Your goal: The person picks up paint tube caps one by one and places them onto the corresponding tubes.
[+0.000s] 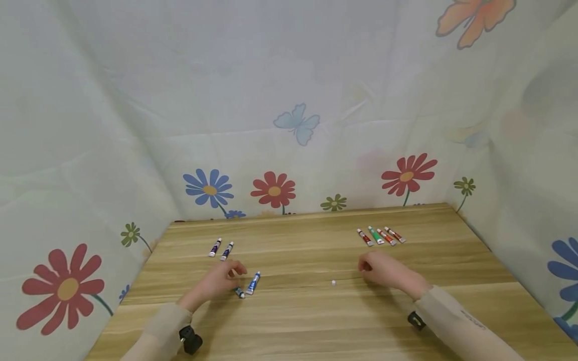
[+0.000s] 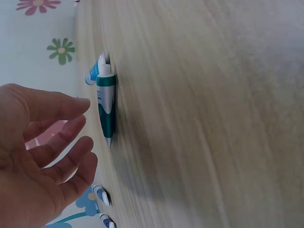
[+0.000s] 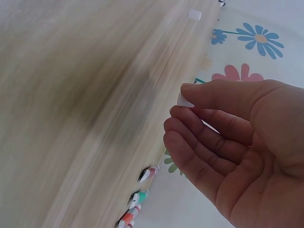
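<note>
In the head view my left hand (image 1: 218,279) hovers over a dark green paint tube (image 1: 240,293). The left wrist view shows its loosely bent fingers apart from that tube, with nothing between them. A blue paint tube (image 1: 254,283) lies just right of the green one. My right hand (image 3: 242,137) pinches a small white cap (image 3: 184,100) between thumb and index finger, above the tabletop. Another white cap (image 1: 333,283) rests on the wood, left of the right hand.
Two dark blue-purple tubes (image 1: 221,249) lie at the back left of the wooden table (image 1: 289,321). At the back right, several red, green and orange tubes (image 1: 376,235) lie side by side. A flower-printed cloth (image 1: 244,150) hangs behind the table and along both sides.
</note>
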Tool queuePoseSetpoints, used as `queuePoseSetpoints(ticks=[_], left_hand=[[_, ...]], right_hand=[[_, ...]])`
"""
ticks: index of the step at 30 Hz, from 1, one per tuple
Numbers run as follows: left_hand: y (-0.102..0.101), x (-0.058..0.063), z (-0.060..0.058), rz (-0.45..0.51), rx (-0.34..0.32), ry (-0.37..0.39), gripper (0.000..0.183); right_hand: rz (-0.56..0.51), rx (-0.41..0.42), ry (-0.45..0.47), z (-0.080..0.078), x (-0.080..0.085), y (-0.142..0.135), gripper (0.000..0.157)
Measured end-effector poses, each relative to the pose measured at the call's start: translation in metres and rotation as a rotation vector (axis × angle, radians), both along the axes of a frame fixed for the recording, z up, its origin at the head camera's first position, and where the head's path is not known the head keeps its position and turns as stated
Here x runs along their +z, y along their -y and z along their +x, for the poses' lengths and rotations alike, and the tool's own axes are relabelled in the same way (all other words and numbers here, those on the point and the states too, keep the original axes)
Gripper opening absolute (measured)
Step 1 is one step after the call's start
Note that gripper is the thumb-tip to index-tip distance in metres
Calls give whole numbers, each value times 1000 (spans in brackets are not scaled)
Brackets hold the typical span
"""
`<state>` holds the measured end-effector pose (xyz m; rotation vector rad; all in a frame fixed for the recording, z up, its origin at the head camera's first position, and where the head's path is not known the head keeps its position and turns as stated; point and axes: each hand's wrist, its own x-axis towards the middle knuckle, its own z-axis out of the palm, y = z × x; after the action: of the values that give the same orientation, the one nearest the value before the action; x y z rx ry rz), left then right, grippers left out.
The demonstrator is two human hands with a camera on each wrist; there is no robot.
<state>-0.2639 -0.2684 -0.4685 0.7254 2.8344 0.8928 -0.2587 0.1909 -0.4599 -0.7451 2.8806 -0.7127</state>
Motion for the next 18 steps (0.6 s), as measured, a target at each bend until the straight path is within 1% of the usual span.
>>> queuePoseSetpoints(ticks=[2,4,7,12,15,18], left_hand=[[0,0,2,-9,-47,2,25],[0,-1,4,-14,-80,11,30],[0,-2,4,-17,-116,33,34],[1,-5,6,-39,-168,56,36],[2,-6,6,-44,-200,36,34],[2,-7,8,-63,-218,-12,27]], right_hand=[[2,1,-2,0,0,-2,6],[5,-1,-5,0,1,-4,6],[5,-1,-3,1,1,-6,5],[3,8,-3,1,1,-8,4],[9,6,-10,2,0,-11,5],[17,3,-21,2,0,-13,5]])
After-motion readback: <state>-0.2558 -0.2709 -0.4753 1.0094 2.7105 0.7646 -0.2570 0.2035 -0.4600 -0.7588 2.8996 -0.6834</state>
